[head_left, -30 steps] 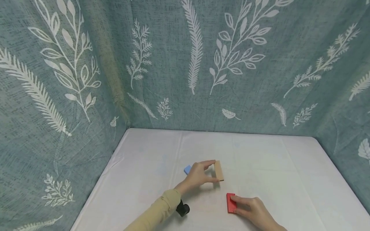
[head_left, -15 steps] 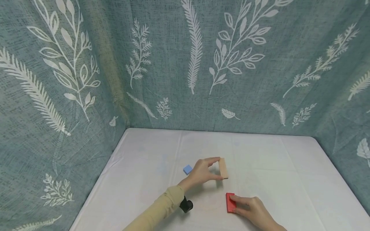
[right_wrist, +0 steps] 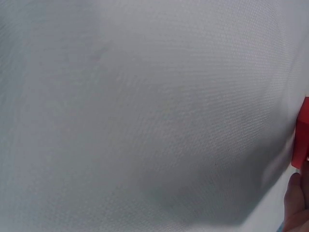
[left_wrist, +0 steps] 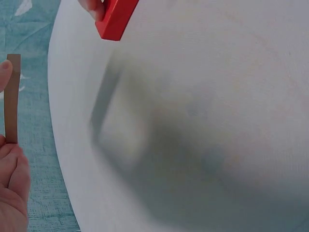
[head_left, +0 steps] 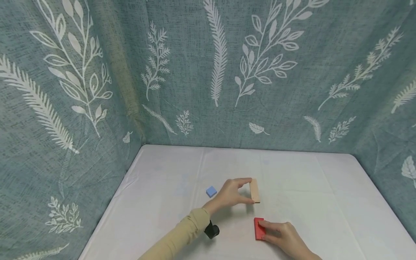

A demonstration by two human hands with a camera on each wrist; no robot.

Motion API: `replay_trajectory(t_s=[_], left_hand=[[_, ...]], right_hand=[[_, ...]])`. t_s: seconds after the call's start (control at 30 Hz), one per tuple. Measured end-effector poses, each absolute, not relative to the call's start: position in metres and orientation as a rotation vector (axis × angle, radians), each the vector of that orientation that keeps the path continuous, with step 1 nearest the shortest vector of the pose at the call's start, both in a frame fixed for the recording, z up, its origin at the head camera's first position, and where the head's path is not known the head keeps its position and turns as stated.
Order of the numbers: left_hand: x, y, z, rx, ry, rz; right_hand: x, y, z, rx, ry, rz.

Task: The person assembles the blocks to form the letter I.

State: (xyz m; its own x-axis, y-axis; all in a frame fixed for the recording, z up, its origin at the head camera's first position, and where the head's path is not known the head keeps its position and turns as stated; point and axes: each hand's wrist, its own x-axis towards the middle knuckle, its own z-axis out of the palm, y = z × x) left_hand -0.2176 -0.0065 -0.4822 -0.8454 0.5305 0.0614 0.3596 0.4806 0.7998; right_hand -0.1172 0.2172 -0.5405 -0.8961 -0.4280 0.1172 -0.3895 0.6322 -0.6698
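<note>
My left hand point(head_left: 230, 195) pinches a flat, light wooden block point(head_left: 255, 190) by its two ends, thumb at the near end and fingers at the far end. In the left wrist view this wooden block point(left_wrist: 12, 99) stands edge-on, and a shadow falls on the cloth apart from it. A red rectangular block point(head_left: 259, 228) lies nearer to me, its right side gripped between the thumb and fingers of my right hand point(head_left: 286, 236). Only a sliver of the red block point(right_wrist: 301, 133) shows at the right edge of the right wrist view.
Beyond my left wrist, a small blue square block point(head_left: 211, 191) lies on the white cloth-covered table point(head_left: 292, 173). Green curtains point(head_left: 195, 72) with white leaf prints hang behind and beside the table. A black wrist-worn device point(head_left: 212, 231) sticks out below the left sleeve.
My left hand has carried the wooden block to the right, uncovering the whole blue block. My right hand and the red block have stayed in place.
</note>
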Motion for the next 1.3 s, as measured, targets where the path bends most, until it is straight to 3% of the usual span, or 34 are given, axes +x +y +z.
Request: replay_trajectory(t_s=[1.3], left_hand=[[-0.21, 0.013, -0.507, 0.807, 2.58, 1.168]], right_hand=[[-0.116, 0.219, -0.541, -0.802, 2.811, -1.166]])
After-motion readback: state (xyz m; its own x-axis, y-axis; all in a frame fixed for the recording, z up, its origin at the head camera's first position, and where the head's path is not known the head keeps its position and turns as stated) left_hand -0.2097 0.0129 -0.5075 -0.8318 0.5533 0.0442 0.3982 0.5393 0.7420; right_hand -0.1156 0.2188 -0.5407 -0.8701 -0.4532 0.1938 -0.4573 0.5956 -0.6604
